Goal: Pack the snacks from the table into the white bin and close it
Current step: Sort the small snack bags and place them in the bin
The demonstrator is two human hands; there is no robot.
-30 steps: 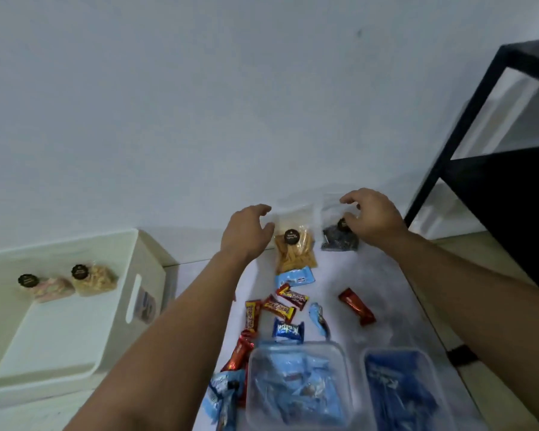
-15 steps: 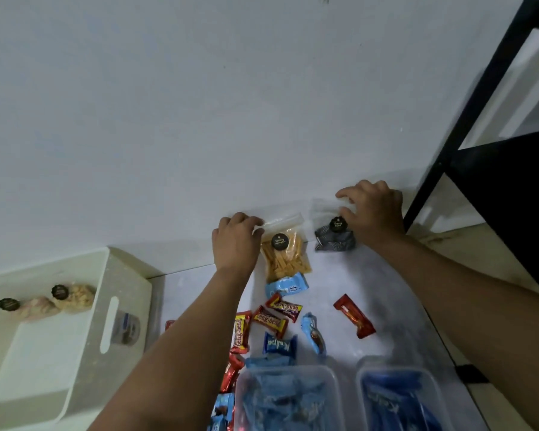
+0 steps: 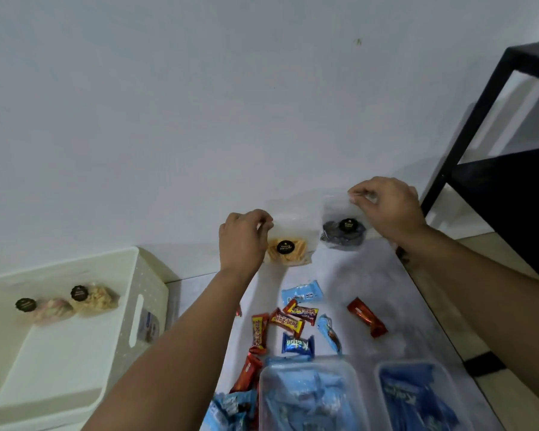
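Wall backs the table; left grip pinches orange bag, right grip dark bag.

Vantage: a single head-worn wide-angle camera, looking forward and down over the person's two outstretched forearms.
Facing: toward the white wall, which fills the upper half of the frame.
Nearness: close above the table; its near edge is cut off at the bottom.
Left of table: the white bin, partly cropped.
Right of table: a black shelf frame, running out of frame.
Distortion: straight edges lean outward toward the corners.
Shared view: one camera only.
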